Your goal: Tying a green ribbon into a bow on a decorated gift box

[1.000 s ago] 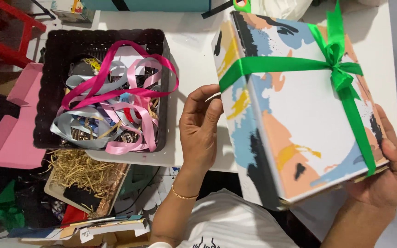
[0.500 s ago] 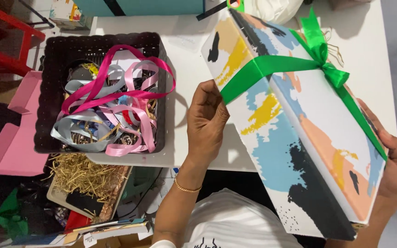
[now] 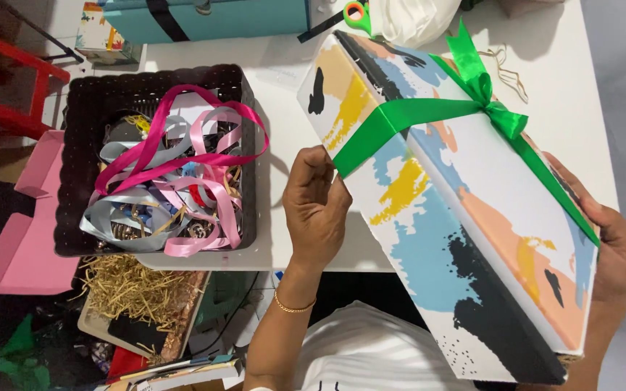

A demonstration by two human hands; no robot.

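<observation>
Ribbon adjustment on tilted gift box [image 3: 465, 217].
Left hand [image 3: 318, 206] pinching green ribbon [image 3: 400, 119] at edge; right hand [image 3: 614, 246] clasping far side. Best kept taut, centred.

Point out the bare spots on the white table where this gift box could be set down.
Bare table shows between the dark basket of ribbons and the gift box, where the left hand works. More lies at the far right corner beyond the green bow. The far edge is crowded: teal case, scissors.

Tilted white paint-splashed gift box [image 3: 465, 239], green-ribboned, above the table.
</observation>
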